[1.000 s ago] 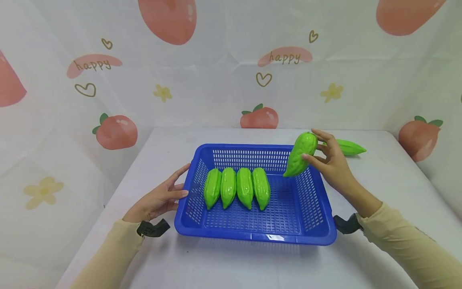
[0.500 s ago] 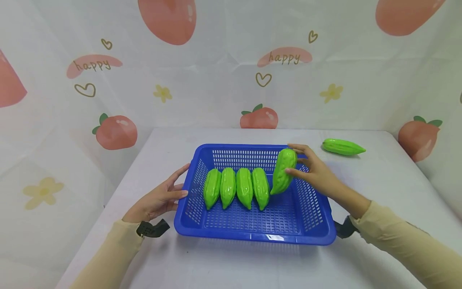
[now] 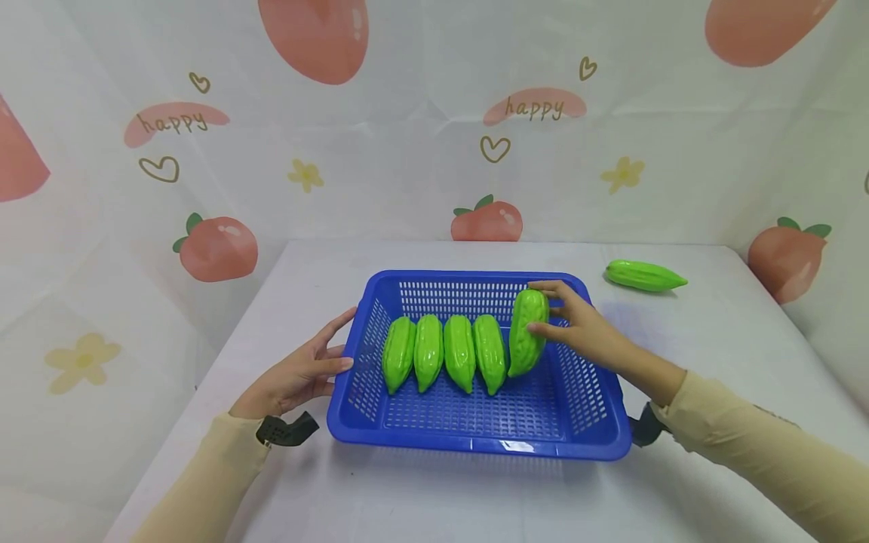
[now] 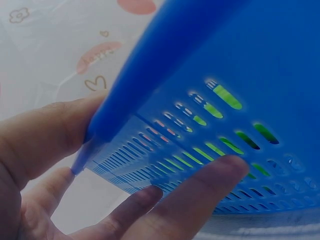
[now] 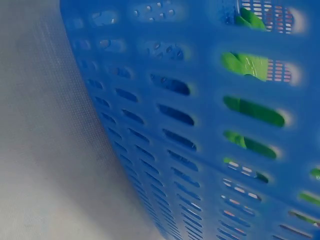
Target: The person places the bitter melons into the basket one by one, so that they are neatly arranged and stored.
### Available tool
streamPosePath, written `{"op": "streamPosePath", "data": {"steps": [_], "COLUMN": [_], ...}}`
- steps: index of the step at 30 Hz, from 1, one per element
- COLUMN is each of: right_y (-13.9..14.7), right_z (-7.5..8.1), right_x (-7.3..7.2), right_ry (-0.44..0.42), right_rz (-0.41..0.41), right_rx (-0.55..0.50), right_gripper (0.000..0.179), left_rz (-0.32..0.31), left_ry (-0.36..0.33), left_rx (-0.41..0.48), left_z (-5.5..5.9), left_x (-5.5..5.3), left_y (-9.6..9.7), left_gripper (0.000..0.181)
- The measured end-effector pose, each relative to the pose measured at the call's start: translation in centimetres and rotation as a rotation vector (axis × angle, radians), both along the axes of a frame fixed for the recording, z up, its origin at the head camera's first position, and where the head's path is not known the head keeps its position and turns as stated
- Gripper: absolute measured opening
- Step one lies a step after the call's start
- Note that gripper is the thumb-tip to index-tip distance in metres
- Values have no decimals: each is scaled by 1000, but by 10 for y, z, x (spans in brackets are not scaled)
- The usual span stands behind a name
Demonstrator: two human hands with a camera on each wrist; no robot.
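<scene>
A blue perforated plastic basket [image 3: 471, 445] stands on the white table. My left hand [image 3: 299, 373] touches its left outer side with fingers spread; in the left wrist view the fingertips [image 4: 232, 165] lie against the slotted wall below the rim. Inside, several glossy green bitter melons [image 3: 429, 353] lie side by side, pointed ends toward me. Just right of that row, my right hand [image 3: 577, 324] pinches another bitter melon [image 3: 527, 332] between thumb and fingers, its tip low in the basket. Whether that tip touches the bottom I cannot tell. The right wrist view hides the hand behind the basket wall [image 5: 207, 150].
One more bitter melon [image 3: 645, 276] lies on the table [image 3: 706, 332] beyond the basket's back right corner. A white cloth [image 3: 400, 151] printed with fruit, hearts and flowers hangs behind the table. Black wrist cameras [image 3: 288, 430] sit near the basket's sides.
My right hand has carried its bitter melon left and down, from over the basket's right rim to beside the row. The left hand and the basket have stayed in place.
</scene>
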State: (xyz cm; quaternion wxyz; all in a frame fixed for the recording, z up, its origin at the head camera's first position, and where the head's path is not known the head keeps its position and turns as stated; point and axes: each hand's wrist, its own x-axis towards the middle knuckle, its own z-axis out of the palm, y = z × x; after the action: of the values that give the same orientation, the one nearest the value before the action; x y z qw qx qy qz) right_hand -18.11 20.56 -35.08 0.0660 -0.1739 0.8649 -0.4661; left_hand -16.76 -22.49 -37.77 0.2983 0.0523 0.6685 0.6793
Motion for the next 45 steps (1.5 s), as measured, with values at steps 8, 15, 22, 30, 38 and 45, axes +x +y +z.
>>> {"op": "streamPosePath", "data": {"steps": [8,15,22,30,38,45], "right_y": [-4,-9,-13,-17,-20,-23], "right_z": [0,-6,-10,-14,-16,-16], "right_x": [-1,-6,-8,-10,-10,-11], "right_ry": [-41,-77,-81,-87,-80,-49], "right_rz": [0,17,10,-4,-6,5], "right_rx": [53,63,111,194,249,296], "right_gripper": [62,60,62,61,57,54], "left_rz": [2,3,-5,-6,-10,-13], "left_ry": [0,0,2,6,9,4], "left_rx": [-3,-11,-9,-11,-11,1], "left_z": [-1,-1,-1,-2,-2,0], "left_x": [-1,-1,-1,-1,-1,0], "left_y": [0,0,1,1,0,-3], "left_gripper": [88,88,88,88,87,84]}}
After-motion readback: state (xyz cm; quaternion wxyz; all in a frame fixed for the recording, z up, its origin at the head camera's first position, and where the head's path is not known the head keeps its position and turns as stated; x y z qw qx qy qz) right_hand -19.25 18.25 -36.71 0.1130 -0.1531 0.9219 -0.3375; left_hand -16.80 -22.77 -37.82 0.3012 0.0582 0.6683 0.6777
